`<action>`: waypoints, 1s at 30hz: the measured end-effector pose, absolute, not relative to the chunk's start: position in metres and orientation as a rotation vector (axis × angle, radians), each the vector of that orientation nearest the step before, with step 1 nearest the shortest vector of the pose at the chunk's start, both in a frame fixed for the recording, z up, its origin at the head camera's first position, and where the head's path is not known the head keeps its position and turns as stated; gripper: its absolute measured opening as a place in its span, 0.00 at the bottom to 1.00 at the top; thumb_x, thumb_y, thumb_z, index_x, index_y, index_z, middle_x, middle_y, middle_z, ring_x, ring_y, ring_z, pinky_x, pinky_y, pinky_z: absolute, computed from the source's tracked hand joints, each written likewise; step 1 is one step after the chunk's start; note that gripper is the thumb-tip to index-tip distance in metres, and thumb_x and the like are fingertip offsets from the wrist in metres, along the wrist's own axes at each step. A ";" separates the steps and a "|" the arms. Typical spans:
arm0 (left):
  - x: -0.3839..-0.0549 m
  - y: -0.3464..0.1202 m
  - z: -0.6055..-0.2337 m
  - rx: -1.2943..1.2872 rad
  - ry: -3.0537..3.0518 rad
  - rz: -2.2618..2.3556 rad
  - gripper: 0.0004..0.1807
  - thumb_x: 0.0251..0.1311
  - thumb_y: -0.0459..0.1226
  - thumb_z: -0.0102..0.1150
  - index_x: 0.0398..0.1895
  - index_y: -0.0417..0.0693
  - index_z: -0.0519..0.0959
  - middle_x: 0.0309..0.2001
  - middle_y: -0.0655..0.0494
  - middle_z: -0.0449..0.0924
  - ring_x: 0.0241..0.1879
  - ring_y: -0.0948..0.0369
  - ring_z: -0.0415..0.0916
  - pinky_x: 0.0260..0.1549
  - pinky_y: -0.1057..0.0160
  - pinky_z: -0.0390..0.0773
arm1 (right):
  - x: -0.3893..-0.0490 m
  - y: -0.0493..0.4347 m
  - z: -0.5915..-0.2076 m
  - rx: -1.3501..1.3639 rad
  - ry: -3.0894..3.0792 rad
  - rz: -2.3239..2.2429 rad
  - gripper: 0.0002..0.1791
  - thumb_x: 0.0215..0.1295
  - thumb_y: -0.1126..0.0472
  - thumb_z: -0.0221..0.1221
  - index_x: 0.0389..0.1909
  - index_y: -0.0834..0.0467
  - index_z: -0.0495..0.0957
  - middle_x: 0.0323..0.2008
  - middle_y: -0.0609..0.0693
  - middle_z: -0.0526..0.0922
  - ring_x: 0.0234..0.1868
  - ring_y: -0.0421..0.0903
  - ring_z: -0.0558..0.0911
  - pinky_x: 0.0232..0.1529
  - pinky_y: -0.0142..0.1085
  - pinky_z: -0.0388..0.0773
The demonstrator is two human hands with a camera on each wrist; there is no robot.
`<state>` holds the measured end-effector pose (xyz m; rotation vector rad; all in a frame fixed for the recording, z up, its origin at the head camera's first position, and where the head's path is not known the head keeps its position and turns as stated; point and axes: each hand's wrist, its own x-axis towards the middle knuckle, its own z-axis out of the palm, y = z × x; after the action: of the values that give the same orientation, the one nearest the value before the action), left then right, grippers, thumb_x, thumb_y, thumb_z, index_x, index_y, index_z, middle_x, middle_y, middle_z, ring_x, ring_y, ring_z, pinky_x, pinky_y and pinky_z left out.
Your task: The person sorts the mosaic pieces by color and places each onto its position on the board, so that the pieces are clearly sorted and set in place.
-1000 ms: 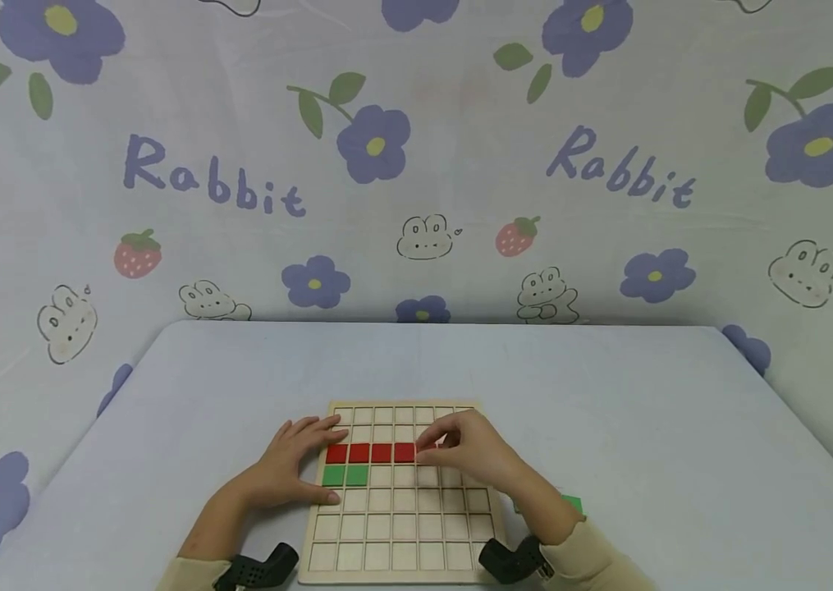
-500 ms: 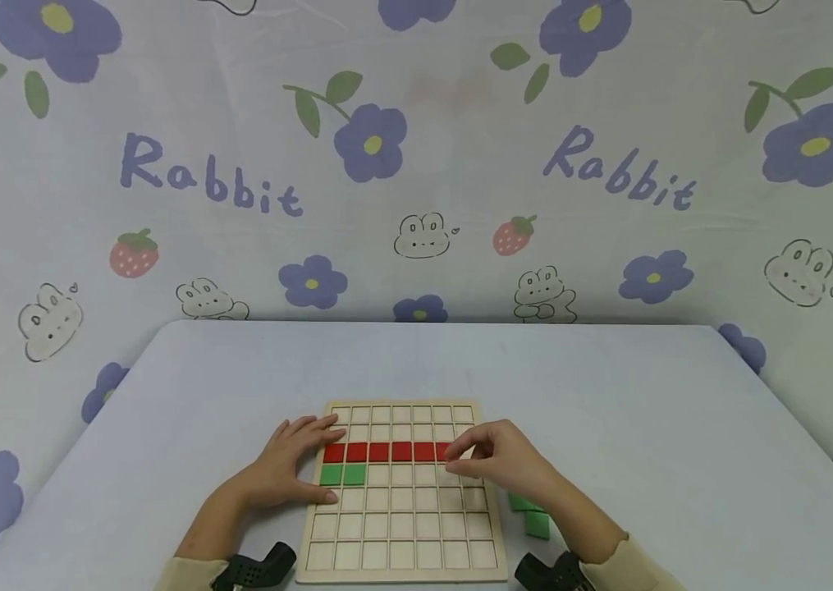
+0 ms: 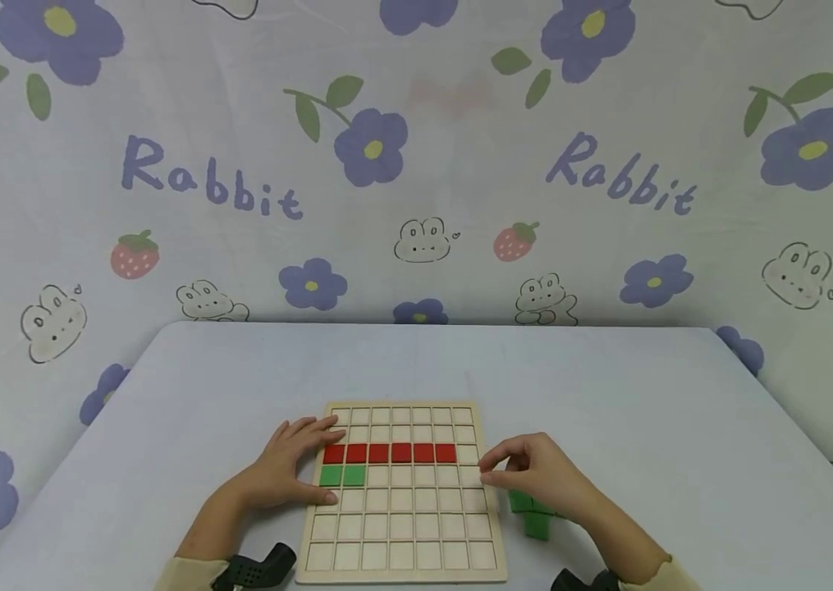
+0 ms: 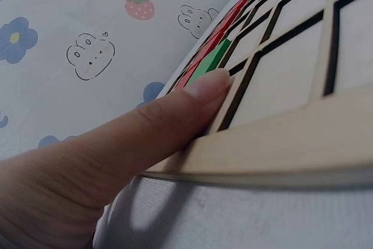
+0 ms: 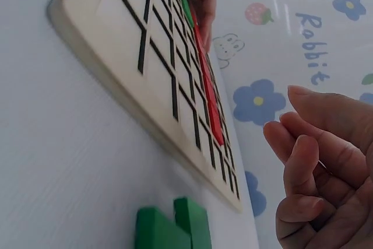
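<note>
A wooden grid board [image 3: 401, 525] lies on the white table. Several red tiles [image 3: 390, 453] form a row across it, stopping one cell short of the right edge. Two green tiles [image 3: 343, 475] sit below the row's left end. My left hand [image 3: 286, 464] rests on the board's left edge with fingers spread; in the left wrist view its thumb [image 4: 175, 106] lies over the frame, beside a green tile. My right hand [image 3: 545, 476] is just off the board's right edge, fingers loosely bent. The right wrist view shows nothing between its thumb and fingers.
Loose green tiles [image 3: 537, 525] lie on the table right of the board, partly hidden under my right hand. White tabletop [image 3: 608, 386] surrounds the board. A cloth [image 3: 460, 164] printed with flowers and rabbits hangs behind the table.
My right hand has moved right along the red row and off the board, leaving more red tiles visible there. The loose green tiles have come into view. My left hand stays put.
</note>
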<state>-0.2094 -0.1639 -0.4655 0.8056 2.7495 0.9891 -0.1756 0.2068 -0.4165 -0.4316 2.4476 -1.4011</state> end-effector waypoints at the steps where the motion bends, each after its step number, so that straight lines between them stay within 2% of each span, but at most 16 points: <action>1: -0.210 -0.164 -0.466 0.807 2.750 0.986 0.47 0.38 0.55 0.72 0.64 0.51 0.67 0.70 0.47 0.58 0.69 0.40 0.48 0.65 0.33 0.36 | -0.175 0.209 -0.417 -0.414 2.444 -1.405 0.14 0.54 0.56 0.66 0.37 0.61 0.83 0.27 0.52 0.81 0.20 0.35 0.68 0.19 0.25 0.66; 6: -0.210 -0.164 -0.466 0.813 2.757 0.983 0.47 0.37 0.55 0.72 0.64 0.51 0.68 0.70 0.47 0.58 0.69 0.40 0.48 0.64 0.32 0.37 | -0.170 0.222 -0.421 -0.363 2.438 -1.407 0.14 0.54 0.57 0.66 0.38 0.61 0.83 0.26 0.51 0.81 0.20 0.36 0.70 0.19 0.25 0.66; 15: -0.210 -0.164 -0.466 0.811 2.755 0.993 0.47 0.37 0.56 0.72 0.64 0.52 0.68 0.70 0.48 0.58 0.69 0.40 0.48 0.64 0.32 0.36 | -0.160 0.247 -0.425 -0.347 2.437 -1.421 0.15 0.55 0.57 0.65 0.41 0.63 0.81 0.27 0.55 0.82 0.22 0.36 0.73 0.19 0.26 0.67; 30: -0.209 -0.165 -0.468 0.811 2.762 0.991 0.47 0.37 0.56 0.72 0.64 0.53 0.68 0.70 0.48 0.58 0.69 0.40 0.48 0.64 0.32 0.36 | -0.150 0.269 -0.434 -0.219 2.452 -1.421 0.20 0.53 0.55 0.66 0.42 0.65 0.80 0.22 0.48 0.77 0.20 0.35 0.70 0.20 0.26 0.69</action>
<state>-0.2091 -0.1648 -0.4676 0.8112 2.7619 0.9915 -0.1502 0.2691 -0.4342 -0.2190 2.4516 -1.4212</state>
